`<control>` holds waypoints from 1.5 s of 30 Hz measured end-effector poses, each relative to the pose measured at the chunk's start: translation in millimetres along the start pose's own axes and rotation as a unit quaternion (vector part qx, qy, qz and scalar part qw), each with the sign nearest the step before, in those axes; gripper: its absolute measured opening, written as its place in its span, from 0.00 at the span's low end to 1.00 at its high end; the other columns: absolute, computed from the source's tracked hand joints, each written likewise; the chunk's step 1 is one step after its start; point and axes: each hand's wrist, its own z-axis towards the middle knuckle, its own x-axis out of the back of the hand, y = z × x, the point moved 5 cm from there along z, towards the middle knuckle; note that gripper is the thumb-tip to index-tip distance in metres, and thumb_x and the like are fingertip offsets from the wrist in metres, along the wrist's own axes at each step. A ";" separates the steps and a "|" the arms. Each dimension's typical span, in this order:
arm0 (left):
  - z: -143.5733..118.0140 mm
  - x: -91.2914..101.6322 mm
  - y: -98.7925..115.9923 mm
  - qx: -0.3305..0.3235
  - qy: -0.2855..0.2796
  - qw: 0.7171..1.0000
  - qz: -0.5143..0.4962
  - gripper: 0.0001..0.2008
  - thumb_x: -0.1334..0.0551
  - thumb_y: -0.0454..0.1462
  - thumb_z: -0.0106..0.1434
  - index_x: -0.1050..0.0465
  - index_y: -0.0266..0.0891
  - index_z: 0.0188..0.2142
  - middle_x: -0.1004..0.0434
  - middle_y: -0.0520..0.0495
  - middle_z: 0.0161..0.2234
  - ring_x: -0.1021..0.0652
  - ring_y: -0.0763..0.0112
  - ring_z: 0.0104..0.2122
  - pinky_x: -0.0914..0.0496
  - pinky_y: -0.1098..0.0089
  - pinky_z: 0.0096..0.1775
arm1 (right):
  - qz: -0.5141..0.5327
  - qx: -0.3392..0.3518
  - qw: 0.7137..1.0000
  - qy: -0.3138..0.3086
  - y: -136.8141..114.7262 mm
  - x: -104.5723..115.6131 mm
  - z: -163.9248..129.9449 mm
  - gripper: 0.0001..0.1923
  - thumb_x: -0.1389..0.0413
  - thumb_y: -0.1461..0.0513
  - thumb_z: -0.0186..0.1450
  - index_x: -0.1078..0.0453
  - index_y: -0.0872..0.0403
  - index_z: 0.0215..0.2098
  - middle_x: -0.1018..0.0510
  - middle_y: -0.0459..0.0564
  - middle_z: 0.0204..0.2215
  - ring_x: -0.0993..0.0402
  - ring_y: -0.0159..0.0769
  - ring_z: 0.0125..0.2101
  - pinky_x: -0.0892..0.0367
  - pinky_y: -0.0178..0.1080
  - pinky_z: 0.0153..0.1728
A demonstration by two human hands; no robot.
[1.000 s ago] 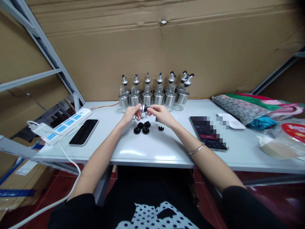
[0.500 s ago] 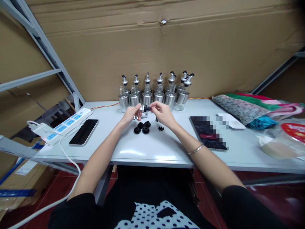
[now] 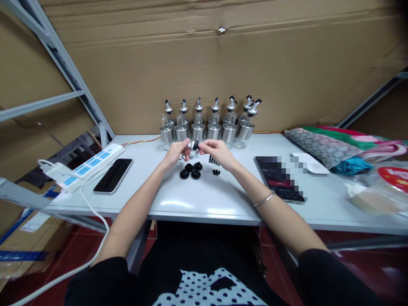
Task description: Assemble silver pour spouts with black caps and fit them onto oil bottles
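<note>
My left hand is closed on a silver pourer spout with a black stopper at its right end. The fingers of my right hand pinch that black end, so the spout lies sideways between both hands. Just below them, several black rubber stoppers rest on the table. A small cluster of black pieces lies under my right hand, and thin black pieces are partly hidden by it. More silver parts sit close to my left fingers. Behind stand glass-and-steel oil bottles, the back ones fitted with pourers.
On the left are a white power strip with a cable and a phone. A second phone, a white flat device, a patterned bag and a tape roll lie right. Cardboard backs the table.
My right fingers have come closer to my left hand, and the black end between them looks shorter and wider. The whole view has shifted slightly.
</note>
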 end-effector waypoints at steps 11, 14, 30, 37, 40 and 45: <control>0.7 4.4 -3.2 0.002 -0.008 1.000 0.001 0.31 0.47 0.54 0.62 0.39 0.36 0.11 0.43 0.53 0.05 0.38 0.80 0.10 0.39 0.74 0.21 | -0.210 0.249 0.945 0.030 -26.3 -3.5 -10.1 0.07 0.45 0.67 0.55 0.34 0.53 0.33 0.28 0.48 0.33 0.31 0.35 0.36 0.33 0.39 0.37; 1.2 5.7 -3.6 0.003 0.000 1.000 0.005 0.32 0.47 0.54 0.62 0.40 0.37 0.10 0.43 0.53 0.05 0.38 0.80 0.10 0.38 0.74 0.22 | -0.247 0.297 0.922 0.030 -31.7 -5.5 -13.7 0.08 0.49 0.70 0.55 0.34 0.53 0.32 0.29 0.49 0.34 0.31 0.35 0.37 0.33 0.39 0.38; 0.3 1.3 -0.9 0.010 0.009 1.000 -0.003 0.26 0.44 0.53 0.61 0.34 0.34 0.18 0.33 0.50 0.12 0.32 0.78 0.13 0.38 0.74 0.20 | -0.040 0.070 0.996 0.032 -4.2 2.8 0.5 0.12 0.41 0.56 0.54 0.33 0.54 0.33 0.25 0.46 0.26 0.27 0.33 0.29 0.31 0.39 0.35; 4.2 9.2 -2.3 0.000 0.040 0.999 -0.008 0.26 0.46 0.54 0.62 0.35 0.35 0.19 0.34 0.51 0.13 0.33 0.76 0.14 0.37 0.72 0.22 | -0.106 0.133 0.981 0.095 -14.3 11.5 -1.4 0.10 0.42 0.62 0.52 0.34 0.53 0.33 0.26 0.48 0.34 0.30 0.35 0.36 0.33 0.38 0.36; 6.4 19.6 -3.6 -0.033 0.094 0.995 0.032 0.21 0.47 0.48 0.64 0.35 0.36 0.22 0.34 0.53 0.16 0.33 0.76 0.17 0.37 0.72 0.25 | -0.113 0.127 0.977 0.126 -13.2 16.3 -0.4 0.10 0.43 0.63 0.52 0.34 0.54 0.33 0.27 0.48 0.34 0.31 0.34 0.35 0.33 0.38 0.36; 6.0 46.3 -11.3 -0.069 0.215 0.936 0.271 0.10 0.44 0.41 0.62 0.32 0.39 0.28 0.30 0.53 0.25 0.30 0.72 0.29 0.37 0.72 0.36 | -0.116 0.121 0.977 0.133 -14.4 17.9 -0.6 0.10 0.43 0.63 0.52 0.34 0.54 0.33 0.27 0.49 0.34 0.32 0.33 0.33 0.33 0.38 0.35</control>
